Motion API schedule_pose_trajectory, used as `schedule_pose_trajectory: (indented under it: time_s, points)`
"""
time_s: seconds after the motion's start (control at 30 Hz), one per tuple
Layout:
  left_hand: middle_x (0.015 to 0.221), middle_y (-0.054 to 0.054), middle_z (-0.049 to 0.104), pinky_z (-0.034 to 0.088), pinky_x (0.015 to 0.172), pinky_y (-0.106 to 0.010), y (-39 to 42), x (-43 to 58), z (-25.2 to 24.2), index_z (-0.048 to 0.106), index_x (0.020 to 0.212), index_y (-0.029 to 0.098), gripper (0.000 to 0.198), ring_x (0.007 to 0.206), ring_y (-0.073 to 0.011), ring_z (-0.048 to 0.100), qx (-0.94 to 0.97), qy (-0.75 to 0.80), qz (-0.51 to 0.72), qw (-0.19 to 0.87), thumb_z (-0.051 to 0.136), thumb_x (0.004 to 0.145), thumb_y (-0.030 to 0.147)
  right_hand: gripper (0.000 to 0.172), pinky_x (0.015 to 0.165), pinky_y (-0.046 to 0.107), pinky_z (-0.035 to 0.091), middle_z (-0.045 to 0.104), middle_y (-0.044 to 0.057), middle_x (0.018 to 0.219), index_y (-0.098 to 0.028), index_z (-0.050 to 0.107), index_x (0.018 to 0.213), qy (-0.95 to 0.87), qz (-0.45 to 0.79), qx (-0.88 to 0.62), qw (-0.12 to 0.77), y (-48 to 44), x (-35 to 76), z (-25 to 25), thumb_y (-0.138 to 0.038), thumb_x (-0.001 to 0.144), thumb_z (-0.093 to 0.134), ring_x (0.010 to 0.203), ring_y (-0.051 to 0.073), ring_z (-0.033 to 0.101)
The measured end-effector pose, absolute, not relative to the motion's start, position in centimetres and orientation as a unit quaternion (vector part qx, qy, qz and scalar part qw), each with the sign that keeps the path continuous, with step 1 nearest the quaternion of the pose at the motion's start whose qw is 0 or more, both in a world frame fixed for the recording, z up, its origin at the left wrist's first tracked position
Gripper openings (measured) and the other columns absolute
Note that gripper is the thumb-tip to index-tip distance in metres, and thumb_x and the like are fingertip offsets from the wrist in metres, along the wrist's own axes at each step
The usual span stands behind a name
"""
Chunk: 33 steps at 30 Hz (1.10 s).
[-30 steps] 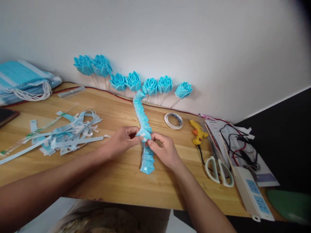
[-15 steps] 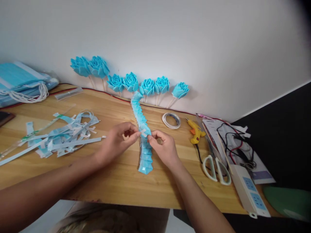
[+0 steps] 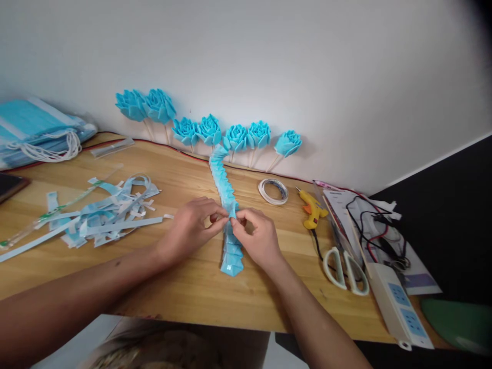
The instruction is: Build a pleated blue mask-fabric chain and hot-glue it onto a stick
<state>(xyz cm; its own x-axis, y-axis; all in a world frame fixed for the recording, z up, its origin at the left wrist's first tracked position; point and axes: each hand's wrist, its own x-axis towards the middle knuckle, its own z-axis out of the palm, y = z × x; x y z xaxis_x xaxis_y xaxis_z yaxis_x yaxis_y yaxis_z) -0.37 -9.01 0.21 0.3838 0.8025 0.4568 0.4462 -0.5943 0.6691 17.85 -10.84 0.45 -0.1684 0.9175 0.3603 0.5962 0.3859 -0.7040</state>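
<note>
A long row of overlapping blue folded petals [image 3: 222, 179] runs across the table from the wall towards me. Over the middle of the row, my left hand [image 3: 194, 225] pinches a small blue petal [image 3: 231, 206] between thumb and forefinger. My right hand [image 3: 255, 233] pinches the same petal from the other side. The fingertips of both hands nearly meet and cover part of the petal. Below my hands, the near end of the row [image 3: 232, 256] lies flat on the wood.
Several blue flowers [image 3: 209, 129] on sticks lean against the wall. Blue-white scraps [image 3: 111, 210] lie left, near stacked face masks [image 3: 34, 123]. On the right are a tape roll [image 3: 273, 191], a yellow glue gun [image 3: 313, 209], scissors [image 3: 355, 277] and a power strip [image 3: 397, 305].
My fingertips have drawn closer together, and the petal between them looks narrower, more folded. The white strip seen on it earlier is hidden. The whole view has shifted slightly.
</note>
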Motion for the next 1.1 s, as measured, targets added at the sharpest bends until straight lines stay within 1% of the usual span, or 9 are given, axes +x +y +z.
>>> schedule_pose_trajectory:
  time_s: [0.1,0.2,0.43,0.67,0.8,0.93,1.1]
  points:
    - [0.069,-0.001,0.062,0.042,0.068,-0.027,-9.1,-0.4,0.2,0.067,0.080,0.017,0.015,0.069,-0.0142,0.057,0.801,0.395,0.389,0.228,0.058,0.090,0.024,0.019,0.070,0.029,0.038,0.059,-0.001,0.065,-0.022,0.053,0.066,-0.761,0.154,-0.505,0.377,-10.8,17.9,0.2,-0.021,0.084,0.056,0.065,0.014,0.053]
    - [0.069,-0.001,0.062,0.041,0.067,-0.027,-9.1,-0.3,0.2,0.065,0.077,0.017,0.016,0.069,-0.0141,0.057,0.798,0.403,0.380,0.237,0.057,0.089,0.023,0.018,0.070,0.030,0.038,0.060,-0.001,0.066,-0.022,0.053,0.067,-0.770,0.137,-0.499,0.373,-10.9,17.9,0.1,-0.020,0.085,0.056,0.065,0.014,0.053]
    - [0.071,0.000,0.066,0.042,0.063,-0.024,-8.9,-0.3,0.1,0.064,0.075,0.017,0.015,0.067,-0.0124,0.059,0.768,0.414,0.387,0.298,0.054,0.086,0.020,0.018,0.069,0.029,0.038,0.059,-0.001,0.064,-0.022,0.053,0.066,-0.766,0.144,-0.500,0.378,-10.8,17.9,0.0,-0.019,0.084,0.056,0.065,0.014,0.052]
    - [0.069,0.000,0.065,0.042,0.063,-0.023,-9.0,-0.3,0.0,0.067,0.076,0.017,0.014,0.065,-0.0117,0.058,0.768,0.406,0.395,0.300,0.058,0.085,0.023,0.019,0.069,0.029,0.038,0.058,-0.001,0.064,-0.022,0.052,0.066,-0.761,0.153,-0.501,0.383,-10.8,17.8,0.1,-0.020,0.084,0.055,0.065,0.014,0.052]
    - [0.069,0.000,0.066,0.041,0.060,-0.022,-8.7,-0.3,0.2,0.065,0.074,0.017,0.015,0.064,-0.0115,0.058,0.758,0.417,0.397,0.307,0.055,0.084,0.023,0.019,0.068,0.028,0.040,0.057,-0.001,0.064,-0.022,0.052,0.065,-0.743,0.189,-0.513,0.386,-10.9,17.9,0.5,-0.023,0.083,0.055,0.065,0.014,0.052]
    - [0.067,0.000,0.066,0.039,0.056,-0.022,-7.8,-1.2,1.6,0.066,0.076,0.017,0.019,0.061,-0.0121,0.055,0.720,0.464,0.411,0.312,0.054,0.085,0.030,0.019,0.062,0.025,0.040,0.053,-0.003,0.062,-0.021,0.052,0.064,-0.684,0.275,-0.536,0.410,-10.7,18.2,0.9,-0.029,0.082,0.056,0.062,0.013,0.050]
    - [0.070,0.000,0.066,0.040,0.061,-0.025,-6.9,-6.1,3.8,0.067,0.077,0.019,0.025,0.064,-0.0152,0.055,0.695,0.546,0.407,0.233,0.057,0.085,0.041,0.022,0.064,0.025,0.042,0.057,-0.002,0.063,-0.020,0.055,0.064,-0.642,0.344,-0.530,0.434,-10.4,18.6,1.1,-0.034,0.081,0.057,0.064,0.014,0.053]
